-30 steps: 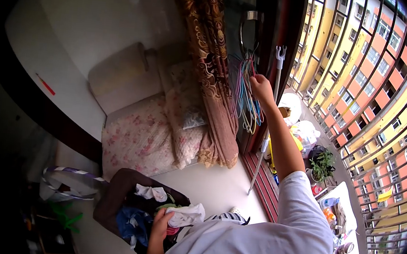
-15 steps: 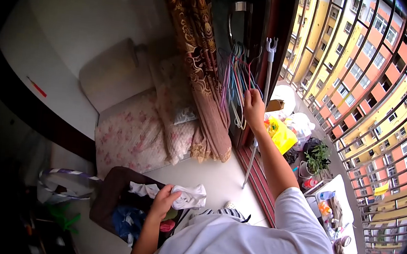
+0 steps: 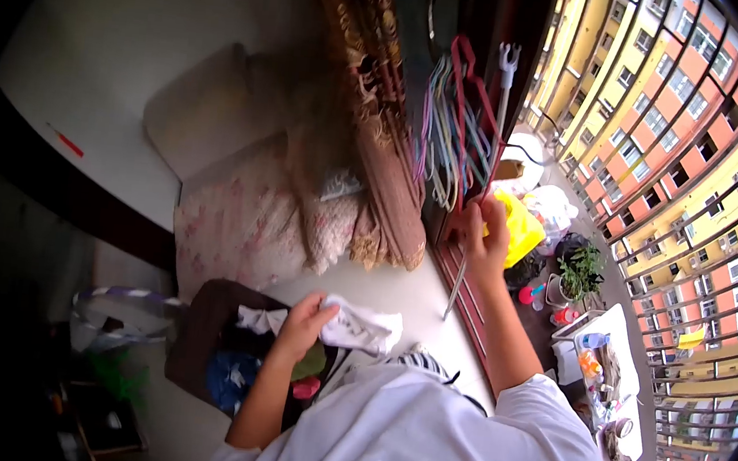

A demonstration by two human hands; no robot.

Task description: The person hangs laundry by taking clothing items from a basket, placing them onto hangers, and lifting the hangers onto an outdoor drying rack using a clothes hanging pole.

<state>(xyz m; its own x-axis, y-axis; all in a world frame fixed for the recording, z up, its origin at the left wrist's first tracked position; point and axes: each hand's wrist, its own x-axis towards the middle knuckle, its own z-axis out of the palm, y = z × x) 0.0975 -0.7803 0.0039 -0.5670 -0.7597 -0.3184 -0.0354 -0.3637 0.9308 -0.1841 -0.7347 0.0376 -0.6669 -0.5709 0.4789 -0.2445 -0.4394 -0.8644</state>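
My left hand (image 3: 305,327) is closed on a small white garment (image 3: 364,326), which hangs out to the right of the fingers; its exact kind is unclear. Below that hand, a dark basket (image 3: 204,326) holds clothes, among them a blue piece (image 3: 229,377) and a pink one (image 3: 306,388). My right hand (image 3: 486,228) grips a red clothes hanger (image 3: 462,119) by its lower end, the hook pointing up and right. Several coloured hangers (image 3: 436,135) hang just left of it from the door handle (image 3: 435,10).
A metal clothes pole (image 3: 504,92) leans upright by the door frame. Brown curtains (image 3: 382,143) hang beside a flowered sofa (image 3: 237,218). Out on the barred balcony are a yellow bag (image 3: 516,230), a potted plant (image 3: 580,273) and a cluttered white table (image 3: 627,362).
My right hand has drawn the red hanger away from the bunch, down and to the right. My left hand, still gripping the white garment, has shifted slightly up and right.
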